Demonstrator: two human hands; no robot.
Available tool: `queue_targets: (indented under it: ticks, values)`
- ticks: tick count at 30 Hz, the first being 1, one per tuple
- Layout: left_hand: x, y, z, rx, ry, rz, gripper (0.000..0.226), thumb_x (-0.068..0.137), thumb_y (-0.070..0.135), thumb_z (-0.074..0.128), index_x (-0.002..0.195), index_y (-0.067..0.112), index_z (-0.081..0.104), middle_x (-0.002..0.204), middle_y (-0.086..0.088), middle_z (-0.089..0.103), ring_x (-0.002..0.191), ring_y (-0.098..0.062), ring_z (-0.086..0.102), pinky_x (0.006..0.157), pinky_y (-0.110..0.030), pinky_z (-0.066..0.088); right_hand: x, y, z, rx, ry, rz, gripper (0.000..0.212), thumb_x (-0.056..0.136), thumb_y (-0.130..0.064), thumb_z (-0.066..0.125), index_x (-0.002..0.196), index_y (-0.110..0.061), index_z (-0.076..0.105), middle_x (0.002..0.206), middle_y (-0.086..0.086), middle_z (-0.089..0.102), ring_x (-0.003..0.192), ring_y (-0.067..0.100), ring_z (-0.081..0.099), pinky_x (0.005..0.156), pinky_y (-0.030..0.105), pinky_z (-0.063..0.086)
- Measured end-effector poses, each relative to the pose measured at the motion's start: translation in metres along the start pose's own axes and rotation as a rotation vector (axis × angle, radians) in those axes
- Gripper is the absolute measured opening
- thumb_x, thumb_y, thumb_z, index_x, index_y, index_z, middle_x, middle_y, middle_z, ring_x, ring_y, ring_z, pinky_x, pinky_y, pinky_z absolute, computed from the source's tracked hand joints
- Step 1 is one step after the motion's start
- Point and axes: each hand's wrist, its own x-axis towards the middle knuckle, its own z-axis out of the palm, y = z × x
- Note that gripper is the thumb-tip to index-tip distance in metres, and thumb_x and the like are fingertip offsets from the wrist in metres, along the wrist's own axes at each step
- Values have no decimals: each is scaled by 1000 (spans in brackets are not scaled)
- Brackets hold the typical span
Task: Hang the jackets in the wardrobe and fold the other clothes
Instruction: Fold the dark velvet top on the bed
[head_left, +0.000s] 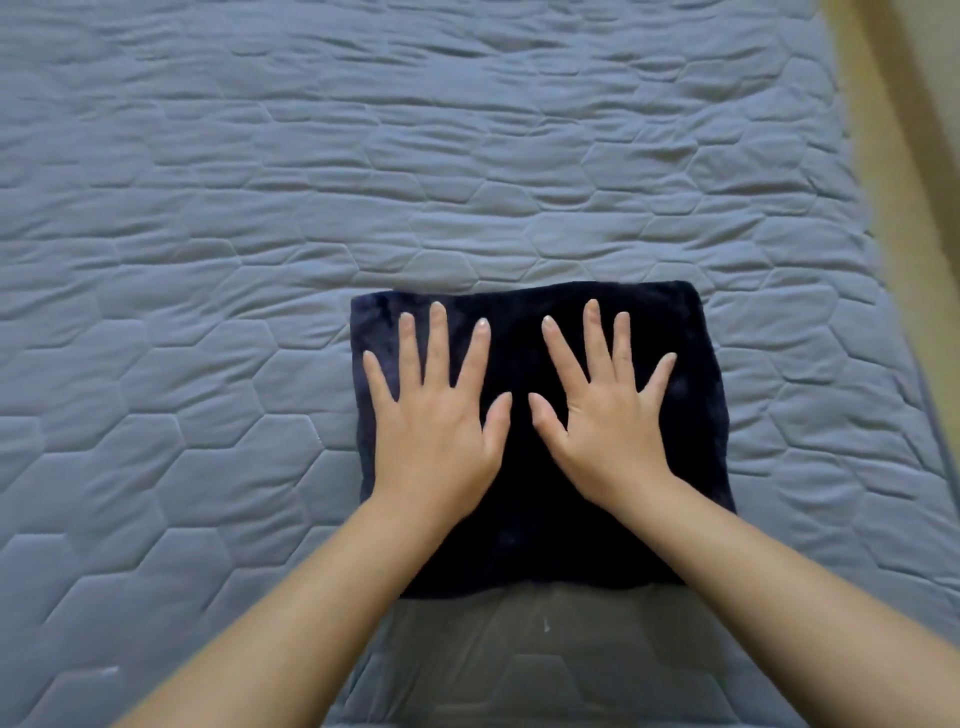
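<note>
Here 2 hands — left hand (436, 426), right hand (605, 423) — press 1 folded garment (535, 530).

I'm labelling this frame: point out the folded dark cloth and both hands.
folded dark cloth (524, 519), head view, bare middle between wrists.
left hand (436, 426), head view, back of hand.
right hand (608, 431), head view, back of hand.

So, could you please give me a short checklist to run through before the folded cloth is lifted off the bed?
1. Cloth folded into a neat rectangle: ok.
2. Left hand flat on it, fingers spread: ok.
3. Right hand flat on it too: ok.
4. Cloth lying wholly on the bed: ok.
5. Layers underneath lying even: cannot tell, hidden.
6. Other clothes left to fold: cannot tell, none in view.
</note>
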Motion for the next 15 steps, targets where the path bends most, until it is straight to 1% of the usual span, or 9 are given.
queue_targets:
  ticks: [3,6,8,10,13,15]
  values:
    - [-19,-1,14,61,-28,14,64,87,48,30,147,26,32,156,-13,22,144,-37,16,106,-68,16,-12,-2,14,-44,13,-100,68,86,-59,30,149,-37,16,160,5,6,146,33,-1,103,71,1]
    - [-20,-10,35,110,-105,-25,65,84,49,32,146,30,34,157,-12,22,143,-40,18,102,-71,22,-13,17,36,-152,-48,-131,65,87,-56,32,148,-37,22,159,3,14,146,32,10,100,77,12]
    - [-17,-13,50,125,-146,-33,65,83,49,33,146,31,34,157,-12,21,143,-41,18,101,-72,24,-11,32,49,-173,-64,-153,63,86,-51,35,147,-36,25,158,2,17,145,31,13,100,77,16]
    - [-11,-14,62,123,-147,-30,66,82,49,34,145,31,34,157,-12,20,143,-40,17,101,-71,24,-8,44,60,-182,-37,-192,63,85,-47,37,146,-36,26,158,1,18,145,30,15,101,75,16]
    - [-9,-17,72,75,-103,-37,66,80,47,38,144,34,34,157,-10,20,144,-38,16,103,-68,22,-5,56,68,-177,-14,-224,63,85,-43,39,146,-37,27,158,-2,18,145,26,17,104,72,13]
    - [-9,-20,72,-3,-91,-106,65,80,47,38,145,36,32,159,-6,16,145,-34,14,105,-65,22,-3,55,69,-167,11,-203,64,83,-43,39,145,-37,28,158,-1,19,145,26,17,105,71,12]
